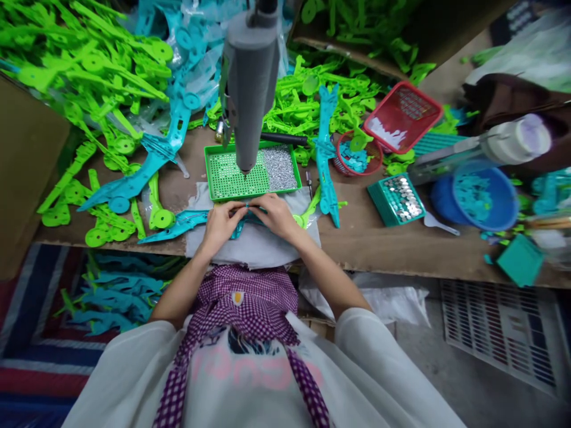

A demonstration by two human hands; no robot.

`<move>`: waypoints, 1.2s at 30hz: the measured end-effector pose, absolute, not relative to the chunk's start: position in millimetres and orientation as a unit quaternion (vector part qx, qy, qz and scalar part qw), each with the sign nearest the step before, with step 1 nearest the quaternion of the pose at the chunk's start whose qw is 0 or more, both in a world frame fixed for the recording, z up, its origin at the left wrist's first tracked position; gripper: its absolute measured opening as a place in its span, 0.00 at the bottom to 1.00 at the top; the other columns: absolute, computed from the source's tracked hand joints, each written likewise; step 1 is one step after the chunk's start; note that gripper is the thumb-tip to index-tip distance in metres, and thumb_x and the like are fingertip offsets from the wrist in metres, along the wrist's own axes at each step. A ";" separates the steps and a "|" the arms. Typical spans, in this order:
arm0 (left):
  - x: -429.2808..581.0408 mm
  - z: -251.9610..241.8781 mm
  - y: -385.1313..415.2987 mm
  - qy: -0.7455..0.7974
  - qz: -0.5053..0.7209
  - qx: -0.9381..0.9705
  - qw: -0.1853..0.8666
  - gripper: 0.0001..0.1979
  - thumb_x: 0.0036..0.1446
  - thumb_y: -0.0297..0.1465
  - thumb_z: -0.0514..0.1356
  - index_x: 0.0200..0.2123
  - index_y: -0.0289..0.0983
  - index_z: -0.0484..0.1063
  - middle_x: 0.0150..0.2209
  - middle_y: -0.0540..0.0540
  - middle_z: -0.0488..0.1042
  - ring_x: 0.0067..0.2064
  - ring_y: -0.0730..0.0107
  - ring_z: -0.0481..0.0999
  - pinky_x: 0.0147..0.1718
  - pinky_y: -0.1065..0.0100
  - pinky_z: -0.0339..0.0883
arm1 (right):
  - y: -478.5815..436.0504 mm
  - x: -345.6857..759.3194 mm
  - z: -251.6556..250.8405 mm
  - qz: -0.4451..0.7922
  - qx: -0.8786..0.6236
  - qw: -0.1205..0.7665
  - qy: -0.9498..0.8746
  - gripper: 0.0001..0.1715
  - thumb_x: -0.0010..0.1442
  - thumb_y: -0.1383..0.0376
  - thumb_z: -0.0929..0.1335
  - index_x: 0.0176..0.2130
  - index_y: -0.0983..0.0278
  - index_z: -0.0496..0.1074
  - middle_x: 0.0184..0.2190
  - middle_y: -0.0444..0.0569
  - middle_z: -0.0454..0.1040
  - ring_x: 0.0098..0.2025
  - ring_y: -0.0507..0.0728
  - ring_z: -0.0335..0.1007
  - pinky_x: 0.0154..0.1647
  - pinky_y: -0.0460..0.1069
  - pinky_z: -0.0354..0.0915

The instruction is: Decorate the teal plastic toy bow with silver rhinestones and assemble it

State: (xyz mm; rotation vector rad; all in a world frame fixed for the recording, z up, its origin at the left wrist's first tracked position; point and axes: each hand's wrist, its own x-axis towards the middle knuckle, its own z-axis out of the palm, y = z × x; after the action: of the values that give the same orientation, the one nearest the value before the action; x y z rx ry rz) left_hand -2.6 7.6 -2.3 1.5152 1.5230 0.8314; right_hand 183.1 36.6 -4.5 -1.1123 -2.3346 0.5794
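Note:
My left hand (222, 224) and my right hand (275, 215) meet over a white cloth (254, 245) at the table's front edge. Both pinch a teal plastic part (181, 224) that stretches out to the left, fingers curled on it. Just beyond the fingertips stands a green tray (214, 178) holding small screws, silver ones heaped in its right half. A grey hanging screwdriver (248, 83) points down at the tray.
Heaps of green plastic parts (80, 77) and teal parts (328, 154) cover the table's back. Right of the tray are a red basket (401, 116), a small round red basket (357, 156), a teal box of metal discs (397, 199) and a blue bowl (479, 196). More teal parts (116, 297) lie below left.

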 end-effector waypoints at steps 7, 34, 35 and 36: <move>-2.8 9.4 12.3 0.614 0.257 0.633 0.395 0.10 0.60 0.34 0.59 0.34 0.37 0.80 0.30 0.47 0.81 0.32 0.66 0.77 0.32 0.69 0.64 | 39.4 185.2 7.8 0.228 -0.391 0.248 -0.857 0.14 0.69 0.60 0.62 0.48 0.62 0.71 0.45 0.52 0.79 0.47 0.56 0.74 0.48 0.54 0.68; -6.2 -2.1 2.8 0.593 0.286 0.679 0.326 0.11 0.64 0.34 0.59 0.39 0.37 0.80 0.35 0.44 0.81 0.37 0.63 0.78 0.39 0.66 0.69 | 30.4 180.7 -5.6 0.080 -0.416 0.175 -0.889 0.18 0.71 0.64 0.57 0.43 0.59 0.74 0.39 0.46 0.80 0.40 0.54 0.72 0.67 0.62 0.45; -5.7 -2.8 -1.4 0.594 0.296 0.689 0.292 0.11 0.64 0.34 0.59 0.41 0.37 0.80 0.37 0.44 0.81 0.39 0.63 0.78 0.41 0.65 0.69 | 32.7 182.2 -4.9 0.077 -0.413 0.167 -0.892 0.18 0.71 0.64 0.57 0.43 0.59 0.74 0.38 0.46 0.80 0.40 0.54 0.72 0.67 0.61 0.45; -5.3 -4.5 -6.1 0.595 0.306 0.697 0.259 0.11 0.65 0.35 0.59 0.42 0.37 0.80 0.38 0.43 0.80 0.40 0.63 0.78 0.43 0.65 0.69 | 35.0 183.2 -4.4 0.075 -0.410 0.160 -0.895 0.18 0.71 0.64 0.57 0.44 0.60 0.74 0.38 0.47 0.80 0.40 0.54 0.71 0.66 0.61 0.46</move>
State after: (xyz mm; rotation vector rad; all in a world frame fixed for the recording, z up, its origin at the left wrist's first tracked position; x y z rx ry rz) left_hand -5.3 -6.1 -4.5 1.8880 1.6112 0.8291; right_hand 183.2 35.0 -4.4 -1.1710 -2.5574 0.2136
